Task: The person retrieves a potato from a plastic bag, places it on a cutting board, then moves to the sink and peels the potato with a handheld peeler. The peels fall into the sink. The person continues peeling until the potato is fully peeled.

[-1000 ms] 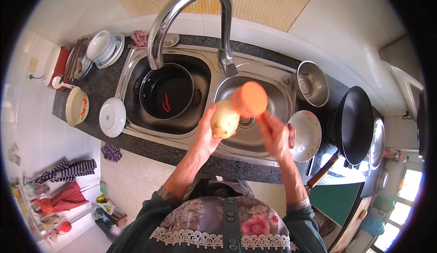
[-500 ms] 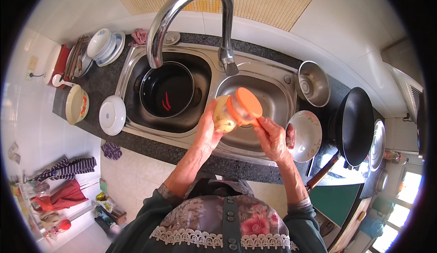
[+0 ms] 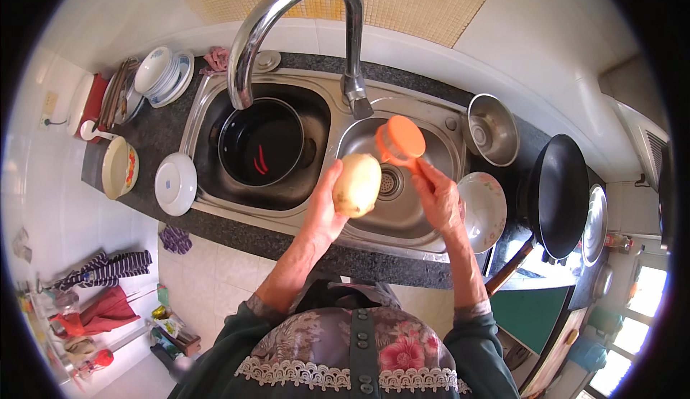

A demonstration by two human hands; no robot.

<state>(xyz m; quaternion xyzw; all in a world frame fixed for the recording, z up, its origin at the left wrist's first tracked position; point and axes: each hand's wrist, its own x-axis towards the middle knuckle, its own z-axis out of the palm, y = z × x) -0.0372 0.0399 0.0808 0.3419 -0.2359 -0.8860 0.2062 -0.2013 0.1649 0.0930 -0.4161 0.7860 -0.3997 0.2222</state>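
A pale yellow potato [image 3: 357, 184] is held in the left hand [image 3: 325, 209] over the right sink bowl [image 3: 431, 216]. An orange round scrubber [image 3: 401, 140] is gripped by the right hand [image 3: 438, 198], just beside the potato. The potato skin looks smooth and clean. A black pot [image 3: 260, 142] (two red chillies [image 3: 260, 160] are seen inside) sits in the left sink bowl [image 3: 208, 187]. An empty steel bowl [image 3: 492, 130] and a white bowl [image 3: 483, 211] are kept to the right.

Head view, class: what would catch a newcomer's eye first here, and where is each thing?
Dead centre, over the right sink basin, the left hand holds a pale potato while the right hand holds an orange brush just right of it. Above them arches a big chrome tap. In the left basin sits a dark pot with red peppers in it.
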